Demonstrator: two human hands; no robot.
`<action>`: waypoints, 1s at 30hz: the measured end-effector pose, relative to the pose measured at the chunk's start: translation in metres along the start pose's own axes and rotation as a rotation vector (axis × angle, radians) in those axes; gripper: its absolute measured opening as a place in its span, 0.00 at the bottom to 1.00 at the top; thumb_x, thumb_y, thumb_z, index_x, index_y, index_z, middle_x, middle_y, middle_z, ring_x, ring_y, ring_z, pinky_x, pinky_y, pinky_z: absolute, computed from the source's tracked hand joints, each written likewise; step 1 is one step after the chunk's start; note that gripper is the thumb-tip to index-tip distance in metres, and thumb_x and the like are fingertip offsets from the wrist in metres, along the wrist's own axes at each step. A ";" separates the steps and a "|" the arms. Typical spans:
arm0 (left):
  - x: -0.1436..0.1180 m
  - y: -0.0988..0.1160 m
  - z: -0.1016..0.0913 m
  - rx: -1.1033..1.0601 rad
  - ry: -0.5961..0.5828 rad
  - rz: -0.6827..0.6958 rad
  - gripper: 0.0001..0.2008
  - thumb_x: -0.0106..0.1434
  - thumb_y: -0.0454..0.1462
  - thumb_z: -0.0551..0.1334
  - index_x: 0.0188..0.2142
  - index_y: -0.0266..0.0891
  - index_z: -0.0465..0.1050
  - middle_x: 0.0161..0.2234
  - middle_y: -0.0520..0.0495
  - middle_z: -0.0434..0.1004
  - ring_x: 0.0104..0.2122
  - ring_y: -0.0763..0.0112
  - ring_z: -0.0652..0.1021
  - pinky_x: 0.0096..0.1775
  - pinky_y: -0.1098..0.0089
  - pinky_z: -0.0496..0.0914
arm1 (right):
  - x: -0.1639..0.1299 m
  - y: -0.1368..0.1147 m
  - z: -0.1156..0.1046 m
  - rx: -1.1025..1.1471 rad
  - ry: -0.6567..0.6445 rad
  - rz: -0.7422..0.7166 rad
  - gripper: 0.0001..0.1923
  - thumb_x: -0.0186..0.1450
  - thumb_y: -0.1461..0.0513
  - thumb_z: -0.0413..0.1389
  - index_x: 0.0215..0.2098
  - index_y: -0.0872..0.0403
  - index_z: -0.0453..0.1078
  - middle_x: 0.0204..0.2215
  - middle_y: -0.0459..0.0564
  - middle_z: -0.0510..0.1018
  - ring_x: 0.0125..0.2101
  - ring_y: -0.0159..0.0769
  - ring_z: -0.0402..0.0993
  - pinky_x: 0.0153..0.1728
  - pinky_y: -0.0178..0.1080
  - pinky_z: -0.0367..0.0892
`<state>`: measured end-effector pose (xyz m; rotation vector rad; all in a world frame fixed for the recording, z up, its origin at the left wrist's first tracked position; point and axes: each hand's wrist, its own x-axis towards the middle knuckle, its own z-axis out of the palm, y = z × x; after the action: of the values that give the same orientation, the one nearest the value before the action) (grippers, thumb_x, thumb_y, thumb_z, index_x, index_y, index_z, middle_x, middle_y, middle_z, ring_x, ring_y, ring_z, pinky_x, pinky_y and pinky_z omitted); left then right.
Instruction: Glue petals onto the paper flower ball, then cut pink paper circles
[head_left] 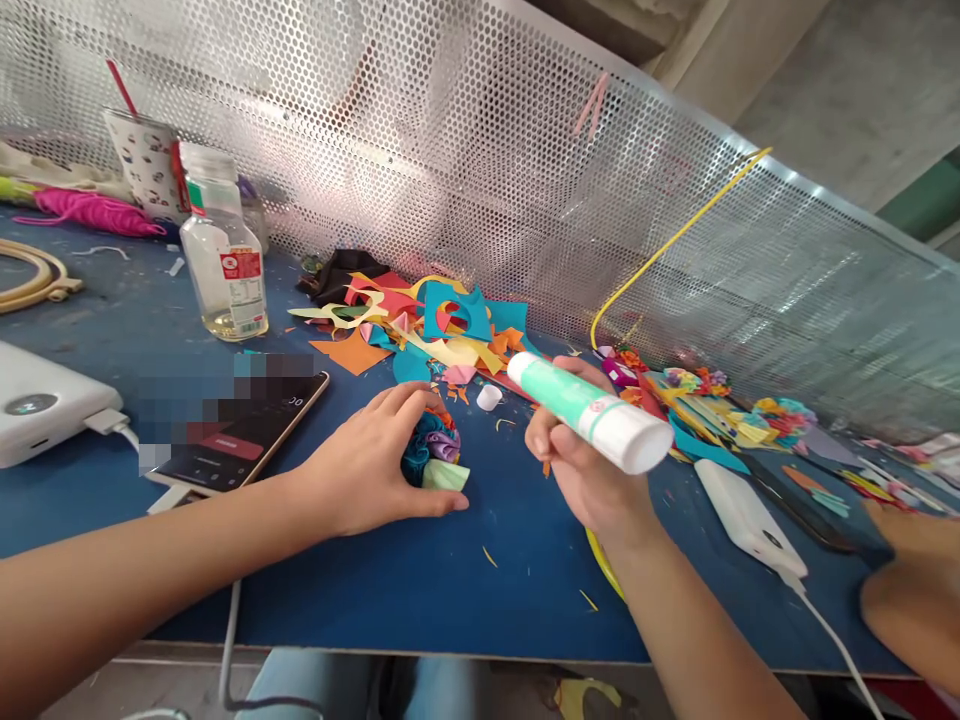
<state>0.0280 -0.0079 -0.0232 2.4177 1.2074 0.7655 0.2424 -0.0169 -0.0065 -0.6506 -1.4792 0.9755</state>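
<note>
My right hand (581,470) grips a green and white glue stick (592,412), held tilted above the blue table (420,580). Its small white cap (489,397) lies on the table just left of the hand. My left hand (375,465) rests on the table and presses on a bunch of folded coloured paper pieces (433,455) in blue, purple and pale green. A pile of cut coloured paper scraps (427,325) lies behind both hands.
A phone (240,430) and a white power bank (41,400) lie at the left, a clear bottle (225,260) and a cup (142,160) behind. Another power bank (750,515), paper flowers (712,400) and another person's arm (911,590) are at the right. A perforated metal screen (480,150) backs the table.
</note>
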 end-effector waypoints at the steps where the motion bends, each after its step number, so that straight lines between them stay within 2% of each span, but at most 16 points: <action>1: 0.000 -0.001 0.001 0.027 0.004 0.011 0.31 0.49 0.56 0.62 0.48 0.42 0.62 0.56 0.41 0.60 0.55 0.53 0.65 0.52 0.54 0.63 | -0.002 0.003 0.003 -0.060 0.038 -0.041 0.14 0.58 0.59 0.59 0.43 0.46 0.67 0.18 0.40 0.67 0.19 0.29 0.63 0.20 0.34 0.61; 3: -0.001 -0.003 0.004 0.087 0.017 0.036 0.33 0.49 0.58 0.62 0.48 0.42 0.61 0.58 0.40 0.58 0.56 0.52 0.64 0.53 0.53 0.63 | -0.007 0.011 0.008 -0.117 0.116 -0.097 0.08 0.61 0.55 0.55 0.38 0.48 0.69 0.18 0.41 0.67 0.16 0.28 0.61 0.16 0.33 0.58; 6: 0.000 -0.005 0.007 0.152 0.040 0.078 0.34 0.48 0.58 0.61 0.49 0.43 0.61 0.58 0.40 0.58 0.56 0.52 0.63 0.53 0.53 0.63 | -0.014 0.021 0.011 -0.174 0.158 -0.091 0.14 0.63 0.50 0.49 0.34 0.51 0.69 0.23 0.46 0.71 0.15 0.28 0.61 0.13 0.34 0.57; 10: 0.001 -0.004 0.008 0.184 0.050 0.090 0.35 0.48 0.58 0.61 0.49 0.41 0.61 0.58 0.39 0.59 0.56 0.53 0.65 0.52 0.54 0.65 | -0.019 0.026 0.012 -0.363 0.032 -0.058 0.14 0.62 0.52 0.51 0.38 0.54 0.69 0.26 0.48 0.73 0.17 0.31 0.66 0.16 0.35 0.62; 15: 0.002 0.000 0.007 0.204 -0.002 0.043 0.38 0.46 0.59 0.62 0.51 0.42 0.59 0.59 0.39 0.57 0.56 0.51 0.64 0.47 0.54 0.69 | -0.019 0.026 0.013 -0.588 -0.038 -0.007 0.13 0.60 0.53 0.53 0.25 0.55 0.64 0.14 0.43 0.65 0.14 0.30 0.62 0.15 0.34 0.58; 18: 0.004 0.001 0.007 0.234 -0.026 0.025 0.41 0.44 0.58 0.64 0.53 0.41 0.57 0.59 0.39 0.56 0.56 0.50 0.63 0.46 0.53 0.70 | -0.019 0.028 0.014 -0.606 -0.016 0.026 0.14 0.60 0.53 0.54 0.25 0.54 0.62 0.14 0.42 0.64 0.14 0.31 0.63 0.15 0.34 0.58; 23: 0.006 0.002 0.009 0.234 -0.020 0.004 0.33 0.48 0.48 0.64 0.51 0.41 0.58 0.55 0.42 0.62 0.53 0.53 0.66 0.46 0.56 0.70 | -0.020 0.034 0.015 -0.550 -0.012 0.089 0.15 0.60 0.51 0.54 0.26 0.53 0.62 0.14 0.41 0.62 0.15 0.30 0.64 0.14 0.33 0.58; 30: 0.009 0.000 0.009 0.244 -0.028 -0.009 0.30 0.49 0.45 0.63 0.50 0.41 0.58 0.53 0.43 0.65 0.49 0.52 0.70 0.39 0.58 0.73 | -0.018 0.032 0.020 -0.559 0.045 0.156 0.14 0.59 0.51 0.55 0.28 0.54 0.63 0.14 0.39 0.63 0.15 0.28 0.60 0.16 0.33 0.55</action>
<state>0.0380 -0.0009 -0.0271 2.6035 1.3705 0.6108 0.2213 -0.0203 -0.0425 -1.1953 -1.6904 0.6495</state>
